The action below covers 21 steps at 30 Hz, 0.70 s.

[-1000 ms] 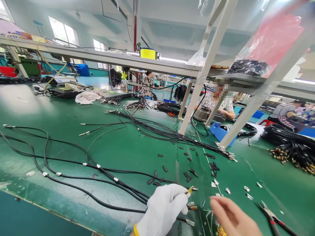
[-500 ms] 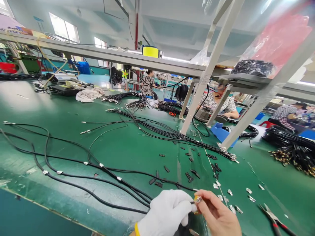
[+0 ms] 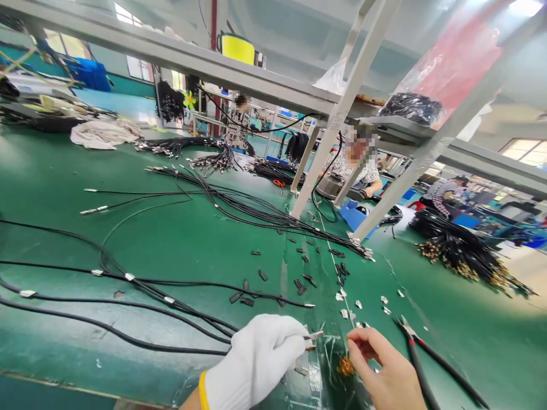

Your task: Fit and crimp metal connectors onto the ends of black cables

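My left hand [image 3: 256,361], in a white glove, is closed round the metal-tipped end of a black cable [image 3: 315,335] near the table's front edge. The tip pokes out to the right of the glove. My bare right hand [image 3: 387,373] is a short way to the right, fingers curled down in a pinch over a small heap of gold connectors [image 3: 345,366]. Whether a piece is between its fingertips I cannot make out. Black cables [image 3: 128,279] with silver ferrules run left from the gloved hand across the green table [image 3: 192,245].
Red-handled pliers [image 3: 423,356] lie right of my right hand. Small black sleeves [image 3: 299,285] and silver bits [image 3: 384,302] are scattered ahead. Cable bundles [image 3: 265,216] lie beyond, around slanted metal rack legs [image 3: 325,154]. Other people sit at the far side.
My hands, joined at the cable tip half a second ago, have come apart; my right hand dropped to the gold connectors. The view swung right.
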### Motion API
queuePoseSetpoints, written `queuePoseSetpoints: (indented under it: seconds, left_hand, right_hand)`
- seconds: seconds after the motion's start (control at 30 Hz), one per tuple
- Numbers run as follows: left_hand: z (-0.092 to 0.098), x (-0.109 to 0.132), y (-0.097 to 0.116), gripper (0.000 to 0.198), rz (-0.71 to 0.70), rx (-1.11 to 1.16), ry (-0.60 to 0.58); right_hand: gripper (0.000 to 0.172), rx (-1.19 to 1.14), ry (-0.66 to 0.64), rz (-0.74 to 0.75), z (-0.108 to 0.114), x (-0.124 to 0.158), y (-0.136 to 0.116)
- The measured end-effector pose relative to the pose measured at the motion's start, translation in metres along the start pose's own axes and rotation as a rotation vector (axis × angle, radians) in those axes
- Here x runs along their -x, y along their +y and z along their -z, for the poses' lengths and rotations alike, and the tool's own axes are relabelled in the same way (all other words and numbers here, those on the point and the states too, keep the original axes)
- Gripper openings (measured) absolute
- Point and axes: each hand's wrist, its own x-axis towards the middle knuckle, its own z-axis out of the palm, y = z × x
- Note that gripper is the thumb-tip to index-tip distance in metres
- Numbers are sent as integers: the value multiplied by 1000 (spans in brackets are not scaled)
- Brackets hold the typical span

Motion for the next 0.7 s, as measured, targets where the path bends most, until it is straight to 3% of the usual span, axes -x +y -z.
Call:
queuePoseSetpoints:
  seconds: [0.3,0.7]
  left_hand:
    - [-8,0,-12,29,8,-6,53]
    - [-8,-2,-10,28,-50,-19,40]
  right_hand:
    - [13,398,-17,451,0,17,27]
    - [26,543,-106,720,11,26,26]
